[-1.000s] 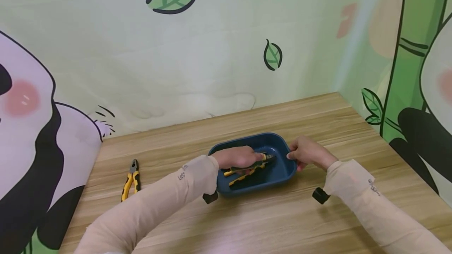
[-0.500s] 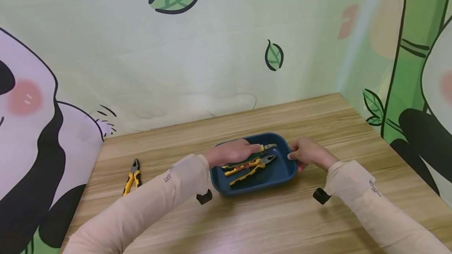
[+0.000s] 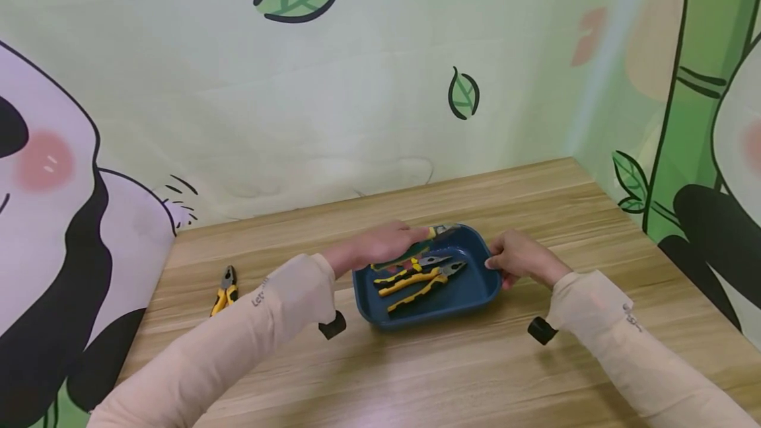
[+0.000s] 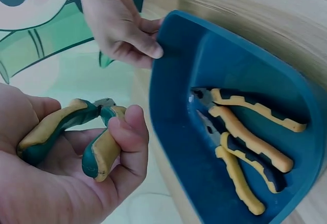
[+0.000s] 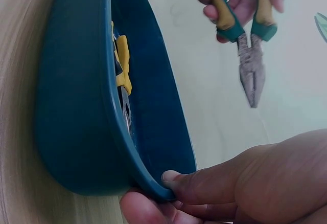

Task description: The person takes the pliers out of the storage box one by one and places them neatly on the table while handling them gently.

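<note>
My left hand (image 3: 383,243) grips a pair of green-and-yellow pliers (image 5: 252,70), its fingers curled round the handles. In the head view these pliers overlap the far side of a blue plastic bin (image 3: 440,317); the right wrist view shows them raised beyond its rim. With thumb and fingers, my right hand (image 3: 520,259) pinches the bin's right end. Inside the bin lie two yellow-and-black pliers: combination pliers (image 4: 250,127) and long-nose pliers (image 4: 240,165), side by side with their handles spread.
Another pair of yellow-and-black pliers (image 3: 226,289) lies on the wooden table (image 3: 452,375) at the left, partly behind my left sleeve (image 3: 238,335). A printed cloth backdrop (image 3: 380,84) hangs along the table's back edge and at the sides.
My left hand has lifted the green-and-yellow pliers from among the others and moved them up and toward the bin's far side. My right hand keeps its pinch on the bin.
</note>
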A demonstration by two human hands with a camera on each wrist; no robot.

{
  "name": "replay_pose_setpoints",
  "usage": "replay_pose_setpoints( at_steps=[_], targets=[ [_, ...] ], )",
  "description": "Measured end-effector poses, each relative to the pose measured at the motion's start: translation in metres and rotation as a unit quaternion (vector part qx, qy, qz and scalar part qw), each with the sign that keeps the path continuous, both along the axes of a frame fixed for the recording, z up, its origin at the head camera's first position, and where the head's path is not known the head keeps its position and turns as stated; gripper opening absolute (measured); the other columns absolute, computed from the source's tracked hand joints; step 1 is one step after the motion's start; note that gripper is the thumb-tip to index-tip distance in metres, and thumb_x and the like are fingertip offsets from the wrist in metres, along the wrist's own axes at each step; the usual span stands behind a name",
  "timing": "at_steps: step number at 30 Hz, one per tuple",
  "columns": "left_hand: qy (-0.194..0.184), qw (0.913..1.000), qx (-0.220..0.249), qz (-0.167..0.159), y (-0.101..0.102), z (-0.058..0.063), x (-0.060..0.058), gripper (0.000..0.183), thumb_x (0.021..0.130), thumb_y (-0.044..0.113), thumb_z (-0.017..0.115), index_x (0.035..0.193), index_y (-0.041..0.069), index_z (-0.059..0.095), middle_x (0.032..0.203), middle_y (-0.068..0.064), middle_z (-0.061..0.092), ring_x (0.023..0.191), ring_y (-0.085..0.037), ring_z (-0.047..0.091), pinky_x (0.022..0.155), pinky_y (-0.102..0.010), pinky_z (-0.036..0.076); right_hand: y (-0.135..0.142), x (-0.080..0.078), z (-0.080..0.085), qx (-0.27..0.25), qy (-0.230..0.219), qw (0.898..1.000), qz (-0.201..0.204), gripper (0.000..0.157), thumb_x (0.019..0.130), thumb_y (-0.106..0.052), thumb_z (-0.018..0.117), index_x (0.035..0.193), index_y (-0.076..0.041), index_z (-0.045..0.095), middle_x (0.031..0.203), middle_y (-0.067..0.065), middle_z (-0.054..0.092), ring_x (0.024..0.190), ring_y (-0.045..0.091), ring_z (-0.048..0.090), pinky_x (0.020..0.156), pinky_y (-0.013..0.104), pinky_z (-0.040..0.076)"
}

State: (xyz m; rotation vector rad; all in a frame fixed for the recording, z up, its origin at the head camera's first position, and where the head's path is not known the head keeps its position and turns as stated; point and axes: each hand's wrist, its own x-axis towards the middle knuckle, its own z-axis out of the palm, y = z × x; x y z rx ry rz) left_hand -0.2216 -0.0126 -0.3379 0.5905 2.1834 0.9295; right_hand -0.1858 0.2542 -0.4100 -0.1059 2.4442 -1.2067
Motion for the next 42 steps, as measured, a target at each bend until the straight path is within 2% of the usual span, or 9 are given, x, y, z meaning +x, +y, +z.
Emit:
replay_pose_setpoints(
  at_steps=[8,17,24,31,42],
  targets=[
    [0.023,0.9996,0.002,0.014,-0.007,0.016,0.004,0.051,0.112,0.043,0.038,0.096,0.003,0.066,0.088,-0.009,0.065,0.072,-0.017,0.058,0.065,-0.028,0.050,0.000,0.001,0.000,-0.006,0.004,1.000,0.004,0.011,0.098,0.006,0.060,0.091,0.012,0.067,0.072,0.013,0.069,0.053,0.013,0.064,0.055,0.027,0.057],
    [0.041,0.9980,-0.009,0.048,-0.025,0.034,0.002,0.051,0.111,0.049,0.040,0.108,0.005,0.065,0.101,-0.010,0.069,0.092,-0.026,0.066,0.077,-0.035,0.053,0.001,0.000,-0.002,-0.006,0.002,1.000,0.001,0.010,0.098,0.006,0.061,0.092,0.012,0.067,0.071,0.014,0.070,0.051,0.013,0.064,0.055,0.027,0.057],
    [0.041,0.9972,0.020,0.059,-0.036,0.050,0.004,0.051,0.112,0.045,0.039,0.109,0.001,0.066,0.097,-0.012,0.066,0.077,-0.021,0.058,0.068,-0.031,0.048,0.001,0.000,-0.001,-0.013,0.000,1.000,-0.005,0.010,0.098,0.007,0.061,0.092,0.012,0.067,0.071,0.014,0.069,0.050,0.013,0.063,0.054,0.027,0.057],
    [0.069,0.9945,0.027,0.074,-0.046,0.069,0.005,0.052,0.112,0.042,0.039,0.114,0.000,0.069,0.098,-0.012,0.068,0.079,-0.021,0.060,0.067,-0.030,0.049,0.001,0.000,-0.002,-0.017,-0.003,1.000,-0.002,0.010,0.098,0.007,0.060,0.096,0.014,0.067,0.070,0.012,0.070,0.051,0.012,0.063,0.054,0.027,0.057],
    [0.095,0.9921,0.031,0.075,-0.064,0.091,0.004,0.055,0.112,0.045,0.036,0.120,0.002,0.068,0.101,-0.014,0.067,0.074,-0.025,0.055,0.067,-0.034,0.042,0.002,0.000,-0.002,-0.026,0.001,1.000,0.004,0.013,0.098,0.008,0.059,0.100,0.017,0.067,0.071,0.012,0.070,0.051,0.012,0.063,0.054,0.026,0.057]
  ],
)
